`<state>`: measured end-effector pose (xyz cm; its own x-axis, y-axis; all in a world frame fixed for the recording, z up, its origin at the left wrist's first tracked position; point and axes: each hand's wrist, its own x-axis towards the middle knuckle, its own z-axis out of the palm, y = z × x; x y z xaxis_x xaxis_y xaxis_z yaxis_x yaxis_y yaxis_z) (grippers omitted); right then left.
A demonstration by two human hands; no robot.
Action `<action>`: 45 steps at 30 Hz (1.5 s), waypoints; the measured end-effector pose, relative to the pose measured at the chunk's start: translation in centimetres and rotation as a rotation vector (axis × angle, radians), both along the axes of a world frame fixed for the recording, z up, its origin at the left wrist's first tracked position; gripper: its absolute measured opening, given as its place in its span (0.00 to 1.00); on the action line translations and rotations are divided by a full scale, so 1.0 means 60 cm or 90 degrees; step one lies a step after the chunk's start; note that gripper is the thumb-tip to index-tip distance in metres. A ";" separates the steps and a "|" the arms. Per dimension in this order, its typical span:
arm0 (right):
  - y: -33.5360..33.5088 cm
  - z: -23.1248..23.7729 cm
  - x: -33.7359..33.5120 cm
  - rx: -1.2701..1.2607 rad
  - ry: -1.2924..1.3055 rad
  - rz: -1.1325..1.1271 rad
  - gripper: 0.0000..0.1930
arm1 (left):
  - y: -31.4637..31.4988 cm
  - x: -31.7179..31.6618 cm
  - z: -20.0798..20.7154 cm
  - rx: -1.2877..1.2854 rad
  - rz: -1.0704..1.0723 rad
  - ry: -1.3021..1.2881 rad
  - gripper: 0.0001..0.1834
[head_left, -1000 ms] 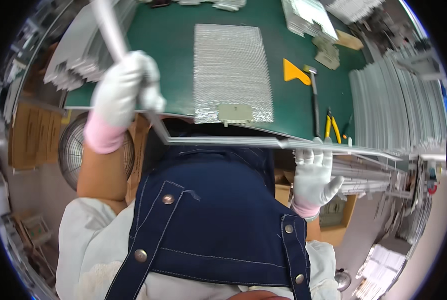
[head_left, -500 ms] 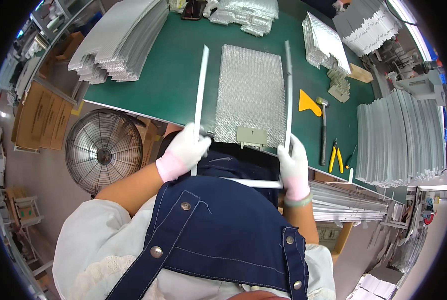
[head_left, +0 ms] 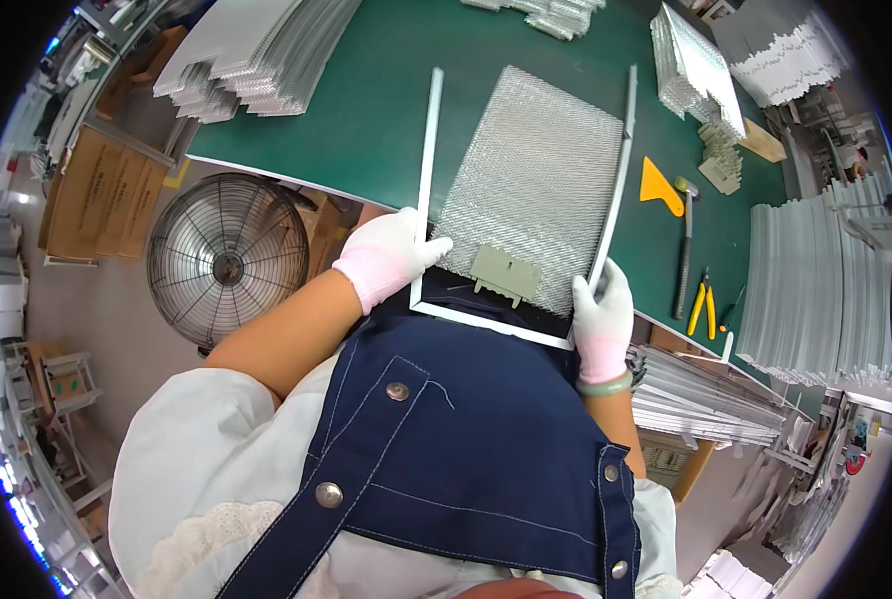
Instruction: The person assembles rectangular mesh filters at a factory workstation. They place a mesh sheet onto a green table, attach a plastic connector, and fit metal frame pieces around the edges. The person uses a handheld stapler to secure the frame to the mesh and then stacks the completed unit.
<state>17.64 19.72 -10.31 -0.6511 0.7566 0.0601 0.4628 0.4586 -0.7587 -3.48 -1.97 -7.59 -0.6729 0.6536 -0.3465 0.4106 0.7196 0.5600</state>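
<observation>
We hold 1 light-coloured, U-shaped frame [head_left: 429, 150] with 2 gloved hands. Our left hand [head_left: 391, 252] is closed on the left bar, low down, with the thumb on the inner side. Our right hand [head_left: 603, 311] is closed on the right bar just above the near corner, thumb likewise inward. The open end of the frame points away from us, over the green table [head_left: 386, 130]; the near crossbar passes in front of our dark blue apron [head_left: 466, 429].

Between the 2 side bars we locate 1 silvery mesh panel [head_left: 541, 160], lying flat and turned at an angle to the frame. The right bar runs along the panel's right edge; we cannot tell whether the 2 parts touch. At the near edge of the panel sits 1 grey-green fitting [head_left: 507, 274] with short prongs directed toward the crossbar.

To the right of the frame, on the table, we identify 3 tools: 1 orange-yellow scraper [head_left: 657, 188], 1 hammer [head_left: 685, 240] with a dark handle, and 1 pair of yellow-handled pliers [head_left: 703, 304]. Silvery sheets stand in a stack [head_left: 266, 60] at the far left. On the floor side, left of our forearm, we note 1 round fan [head_left: 228, 265].
</observation>
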 end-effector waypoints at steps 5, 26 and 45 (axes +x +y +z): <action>-0.053 -0.004 0.041 -0.291 0.036 -0.097 0.25 | -0.019 -0.005 -0.063 0.196 0.079 -0.400 0.16; -0.051 -0.016 0.069 -0.718 0.156 -0.048 0.12 | -0.058 0.010 -0.086 0.307 0.102 -0.606 0.14; -0.040 -0.044 0.029 -0.749 0.330 -0.024 0.17 | -0.008 -0.011 -0.123 0.484 0.126 -0.744 0.24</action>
